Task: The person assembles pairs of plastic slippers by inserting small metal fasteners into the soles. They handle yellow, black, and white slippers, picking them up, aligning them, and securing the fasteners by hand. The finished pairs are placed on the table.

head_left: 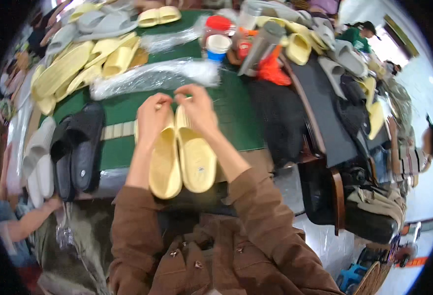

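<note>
A pair of pale yellow slide slippers, the left slipper point(165, 169) and the right slipper point(197, 164), lies side by side in front of me. Their heels point toward me and reach past the near edge of the green table top point(241, 120). My left hand point(152, 115) is closed at the toe end of the left slipper, covering part of its strap. Over the toe end of the right slipper, my right hand point(198, 109) has its fingers curled inward. The fingertips are close together and slightly blurred; what they pinch, if anything, is too small to tell.
Black slides point(84, 147) and grey slides point(40, 157) lie at the left, near another person's arm point(32, 221). Clear plastic bags point(155, 78) cross the table behind my hands. Yellow slippers point(61, 71) pile up far left. A tumbler point(262, 46) and cup point(218, 46) stand far right.
</note>
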A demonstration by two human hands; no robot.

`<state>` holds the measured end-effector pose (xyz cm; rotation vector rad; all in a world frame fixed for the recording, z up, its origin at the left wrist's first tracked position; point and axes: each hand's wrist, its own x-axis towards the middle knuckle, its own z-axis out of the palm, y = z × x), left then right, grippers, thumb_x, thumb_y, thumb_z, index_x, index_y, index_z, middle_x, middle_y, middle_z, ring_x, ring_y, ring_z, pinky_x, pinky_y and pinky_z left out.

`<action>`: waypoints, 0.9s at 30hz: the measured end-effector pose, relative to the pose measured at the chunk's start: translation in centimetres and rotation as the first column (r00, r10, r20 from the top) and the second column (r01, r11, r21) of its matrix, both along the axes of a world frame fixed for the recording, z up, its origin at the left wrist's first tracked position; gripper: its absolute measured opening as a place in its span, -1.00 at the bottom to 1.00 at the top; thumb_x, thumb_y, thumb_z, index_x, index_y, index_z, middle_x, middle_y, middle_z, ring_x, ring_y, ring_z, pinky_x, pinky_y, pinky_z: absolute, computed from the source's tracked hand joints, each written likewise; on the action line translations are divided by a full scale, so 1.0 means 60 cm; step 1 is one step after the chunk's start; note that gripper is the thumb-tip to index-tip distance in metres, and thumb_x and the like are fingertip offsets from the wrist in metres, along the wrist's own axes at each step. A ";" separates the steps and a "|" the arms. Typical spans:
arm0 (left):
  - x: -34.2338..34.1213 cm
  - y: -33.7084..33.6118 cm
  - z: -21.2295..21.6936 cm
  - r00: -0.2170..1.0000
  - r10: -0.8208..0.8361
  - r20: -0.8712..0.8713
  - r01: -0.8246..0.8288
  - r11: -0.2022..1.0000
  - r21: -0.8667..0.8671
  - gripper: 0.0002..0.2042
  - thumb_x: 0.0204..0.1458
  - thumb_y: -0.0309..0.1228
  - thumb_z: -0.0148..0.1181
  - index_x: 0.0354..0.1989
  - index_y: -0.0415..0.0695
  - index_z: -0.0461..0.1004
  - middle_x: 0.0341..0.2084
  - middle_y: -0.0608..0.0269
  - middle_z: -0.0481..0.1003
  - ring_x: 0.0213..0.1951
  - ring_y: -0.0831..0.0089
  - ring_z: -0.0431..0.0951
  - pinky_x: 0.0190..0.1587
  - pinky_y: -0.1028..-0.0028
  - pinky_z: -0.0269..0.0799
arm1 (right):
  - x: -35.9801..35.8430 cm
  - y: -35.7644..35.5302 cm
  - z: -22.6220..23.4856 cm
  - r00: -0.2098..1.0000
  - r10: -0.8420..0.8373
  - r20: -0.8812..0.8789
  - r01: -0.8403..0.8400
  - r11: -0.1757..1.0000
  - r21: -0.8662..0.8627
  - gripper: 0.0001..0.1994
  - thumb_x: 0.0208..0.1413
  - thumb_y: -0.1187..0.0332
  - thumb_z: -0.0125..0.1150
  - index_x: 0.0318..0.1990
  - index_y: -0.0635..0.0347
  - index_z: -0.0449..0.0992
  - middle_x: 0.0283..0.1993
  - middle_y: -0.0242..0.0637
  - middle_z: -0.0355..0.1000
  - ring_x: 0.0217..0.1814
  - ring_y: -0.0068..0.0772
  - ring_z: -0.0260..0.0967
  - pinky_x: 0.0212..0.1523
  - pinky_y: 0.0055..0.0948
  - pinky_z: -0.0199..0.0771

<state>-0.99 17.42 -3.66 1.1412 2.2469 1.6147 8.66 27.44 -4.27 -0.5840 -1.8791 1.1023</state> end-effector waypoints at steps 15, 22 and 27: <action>0.005 0.001 -0.013 0.995 0.035 -0.094 -0.038 0.999 -0.036 -0.90 0.06 -0.56 0.10 -0.29 -0.21 0.54 -0.42 0.20 0.52 -0.50 0.47 0.43 -0.40 0.48 0.35 | 0.322 0.085 0.140 0.975 -0.223 -0.016 0.221 0.950 0.221 -0.68 0.35 0.26 -0.19 -0.16 0.26 0.50 -0.22 -0.29 0.45 -0.29 -0.52 0.30 -0.23 -0.50 0.31; 0.018 0.005 -0.011 0.983 0.030 -0.182 -0.013 0.995 0.096 -0.93 0.05 -0.51 0.11 -0.33 -0.17 0.53 -0.39 0.13 0.50 -0.35 0.19 0.54 -0.29 0.35 0.41 | 0.670 0.318 0.180 0.580 -0.814 -0.006 0.727 0.515 0.454 -0.67 0.23 0.25 0.07 -0.03 0.36 0.47 -0.07 -0.11 0.41 0.01 -0.23 0.34 0.08 -0.31 0.29; 0.015 -0.008 -0.013 0.971 0.069 -0.229 -0.053 0.996 0.076 -0.93 0.07 -0.52 0.08 -0.36 -0.17 0.51 -0.39 0.16 0.50 -0.38 0.22 0.54 -0.34 0.35 0.41 | 0.732 0.370 0.149 0.228 -0.852 0.471 0.767 0.455 0.452 -0.25 0.07 -0.24 0.06 0.11 0.37 0.41 0.15 0.06 0.36 0.24 0.06 0.25 0.23 -0.14 0.18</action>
